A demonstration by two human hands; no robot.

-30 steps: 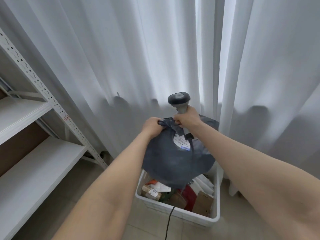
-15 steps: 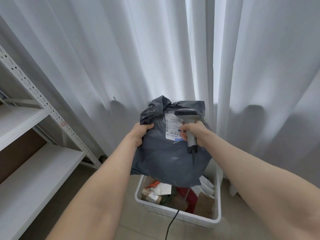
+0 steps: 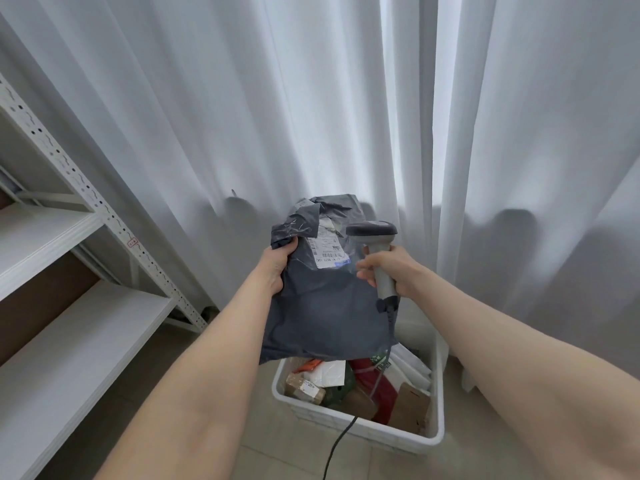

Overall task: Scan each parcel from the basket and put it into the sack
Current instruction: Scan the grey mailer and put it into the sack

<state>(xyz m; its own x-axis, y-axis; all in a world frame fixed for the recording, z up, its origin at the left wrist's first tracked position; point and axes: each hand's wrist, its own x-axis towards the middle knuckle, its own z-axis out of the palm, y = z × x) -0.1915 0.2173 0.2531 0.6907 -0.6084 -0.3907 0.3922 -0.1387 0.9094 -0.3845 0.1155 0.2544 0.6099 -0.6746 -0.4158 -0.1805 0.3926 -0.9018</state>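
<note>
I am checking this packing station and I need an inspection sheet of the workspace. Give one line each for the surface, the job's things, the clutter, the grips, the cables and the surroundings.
Surface: tiled floor; the white basket stands on it.
Job's things: grey parcel held above the basket, label facing the camera; scanner beside the label; other parcels in the basket; no sack seen.
Clutter: nothing seen.
Grips: left hand grips the parcel's upper left edge; right hand grips the scanner's handle.
Cables: dark cable runs from the scanner down across the basket's front rim.
Surroundings: white curtain behind; metal shelf on the left.
</note>
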